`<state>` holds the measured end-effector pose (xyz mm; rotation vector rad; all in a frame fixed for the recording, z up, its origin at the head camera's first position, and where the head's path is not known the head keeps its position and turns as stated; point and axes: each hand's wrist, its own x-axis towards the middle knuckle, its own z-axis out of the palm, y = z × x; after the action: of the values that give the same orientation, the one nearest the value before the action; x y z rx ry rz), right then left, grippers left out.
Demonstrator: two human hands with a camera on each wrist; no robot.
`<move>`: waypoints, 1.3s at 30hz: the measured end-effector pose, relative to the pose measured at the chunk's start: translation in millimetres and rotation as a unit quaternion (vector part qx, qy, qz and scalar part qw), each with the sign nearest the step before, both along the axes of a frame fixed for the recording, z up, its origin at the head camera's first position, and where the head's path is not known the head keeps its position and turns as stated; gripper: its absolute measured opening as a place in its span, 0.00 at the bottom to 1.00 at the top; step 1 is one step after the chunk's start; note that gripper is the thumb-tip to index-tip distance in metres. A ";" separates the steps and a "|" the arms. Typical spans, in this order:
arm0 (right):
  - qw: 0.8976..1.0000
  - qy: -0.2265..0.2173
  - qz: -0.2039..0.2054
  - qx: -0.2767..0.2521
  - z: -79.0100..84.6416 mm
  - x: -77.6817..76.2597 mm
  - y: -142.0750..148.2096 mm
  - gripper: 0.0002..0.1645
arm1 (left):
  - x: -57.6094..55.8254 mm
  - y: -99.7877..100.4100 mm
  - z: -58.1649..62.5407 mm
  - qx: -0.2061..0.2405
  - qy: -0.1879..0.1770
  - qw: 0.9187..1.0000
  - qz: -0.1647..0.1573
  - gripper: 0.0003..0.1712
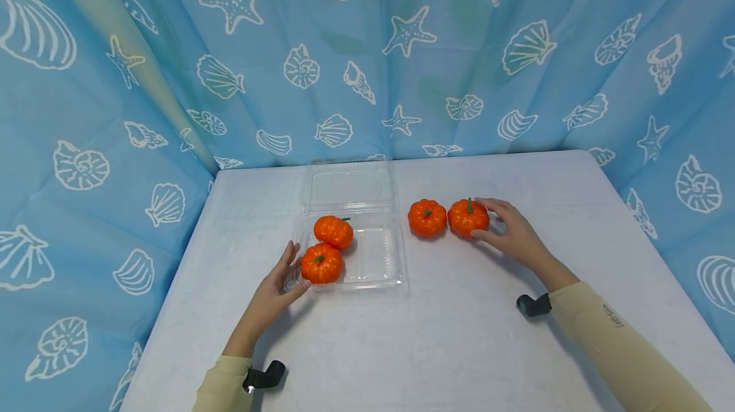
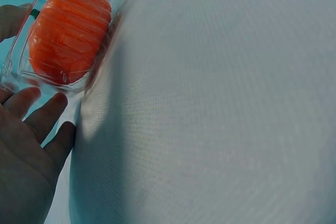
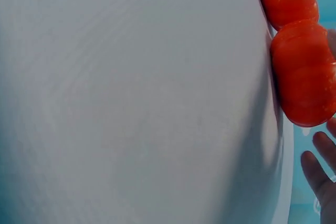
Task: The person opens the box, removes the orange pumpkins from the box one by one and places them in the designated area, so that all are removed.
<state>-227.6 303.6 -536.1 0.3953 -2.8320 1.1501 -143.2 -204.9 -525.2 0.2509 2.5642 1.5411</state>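
My right hand (image 1: pixel 513 233) is at the right side of a small orange pumpkin (image 1: pixel 469 219) with a green stem, thumb and forefinger on opposite sides of it. A second pumpkin (image 1: pixel 427 218) sits just left of it on the table. My left hand (image 1: pixel 272 294) is at the front left corner of a clear plastic clamshell box (image 1: pixel 376 272), its fingers spread, with fingertips right at the wall. Inside the box's left part are two more pumpkins, one at the front (image 1: pixel 322 263) and one tipped on its side (image 1: pixel 334 231) behind it.
The box's lid (image 1: pixel 350 185) lies folded back toward the table's far edge. A white cloth (image 1: pixel 430 335) covers the table. Blue curtains (image 1: pixel 356 48) printed with shells and starfish hang behind and along both sides.
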 end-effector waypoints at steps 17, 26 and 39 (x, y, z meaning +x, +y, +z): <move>0.994 0.087 -0.019 -0.063 22.9 10.9 -30.9 0.31 | -2.9 -6.3 -9.7 -0.004 0.001 1.000 -0.007 0.53; 0.996 0.056 0.036 -0.064 41.2 12.0 -66.3 0.31 | -4.0 -8.4 -11.9 -0.009 0.006 1.000 -0.007 0.53; 0.990 0.047 0.126 -0.043 56.3 0.7 -123.3 0.31 | -3.8 -9.5 -12.3 0.004 0.010 1.000 -0.010 0.53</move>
<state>-226.9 180.3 -479.8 0.7966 -2.6969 1.2529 -147.0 -214.4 -537.6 0.2927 2.5625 1.5493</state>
